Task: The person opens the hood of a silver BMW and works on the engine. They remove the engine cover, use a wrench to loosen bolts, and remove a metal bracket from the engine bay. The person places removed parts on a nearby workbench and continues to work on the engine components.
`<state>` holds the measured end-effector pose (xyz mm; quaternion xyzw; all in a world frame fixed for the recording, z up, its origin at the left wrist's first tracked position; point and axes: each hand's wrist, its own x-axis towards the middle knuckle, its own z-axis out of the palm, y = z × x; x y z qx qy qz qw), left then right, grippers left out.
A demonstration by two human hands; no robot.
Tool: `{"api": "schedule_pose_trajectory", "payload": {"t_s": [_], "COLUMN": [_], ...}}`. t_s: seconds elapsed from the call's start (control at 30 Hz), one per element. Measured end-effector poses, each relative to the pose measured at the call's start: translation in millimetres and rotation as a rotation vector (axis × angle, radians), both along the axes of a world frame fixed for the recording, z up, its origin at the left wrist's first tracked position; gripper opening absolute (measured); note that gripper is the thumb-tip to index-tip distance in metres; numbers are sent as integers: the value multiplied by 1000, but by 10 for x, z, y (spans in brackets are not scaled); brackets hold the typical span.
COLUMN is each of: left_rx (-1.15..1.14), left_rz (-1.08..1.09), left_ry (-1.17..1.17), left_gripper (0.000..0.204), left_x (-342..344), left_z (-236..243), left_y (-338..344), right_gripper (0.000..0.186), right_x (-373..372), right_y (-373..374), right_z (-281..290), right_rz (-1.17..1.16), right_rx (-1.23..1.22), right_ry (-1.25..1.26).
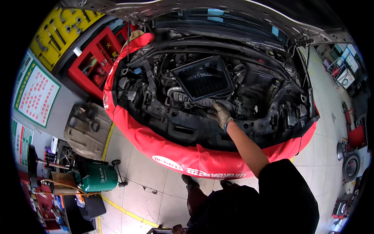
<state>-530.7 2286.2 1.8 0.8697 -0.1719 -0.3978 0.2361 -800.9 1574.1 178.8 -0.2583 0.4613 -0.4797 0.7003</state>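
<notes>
My right hand [222, 114], in a light work glove, reaches over the front of a car's engine bay. Its fingers are apart, just below the near edge of a black rectangular open-topped box [203, 79], which looks like an air filter housing. Whether a fingertip touches the box is unclear. The box lies tilted on top of the engine [177, 94]. At the bottom edge of the picture, a small dark brownish shape that appears to be my left hand [177, 229] is beside a grey edge; its fingers cannot be made out.
A red fender cover [140, 136] drapes the car's front, under the raised hood [272, 17]. At left are a green tank on wheels [99, 176], a red cabinet [95, 64] and a yellow tool board [58, 35]. A tire [351, 167] stands at right.
</notes>
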Motion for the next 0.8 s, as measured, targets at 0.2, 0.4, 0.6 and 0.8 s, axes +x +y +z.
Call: {"api": "schedule_pose_trajectory", "payload": {"t_s": [0.2, 0.4, 0.6, 0.8], "left_rx": [205, -199, -406, -610], "left_rz": [95, 34, -166, -437], "left_ry": [131, 1, -84, -20], "left_gripper": [24, 22, 31, 34], "left_x": [1528, 2812, 2723, 1501], "left_z": [164, 927, 1829, 2538], "left_y": [-577, -1886, -4061, -5679], "right_gripper": [56, 43, 41, 35], "right_x": [437, 328, -264, -1397], "right_y": [-748, -488, 149, 10], "right_z": [-235, -186, 41, -29], "right_rz": [-199, -219, -190, -80], "right_rx": [197, -6, -23, 99], "right_ry": [-193, -135, -229, -513]}}
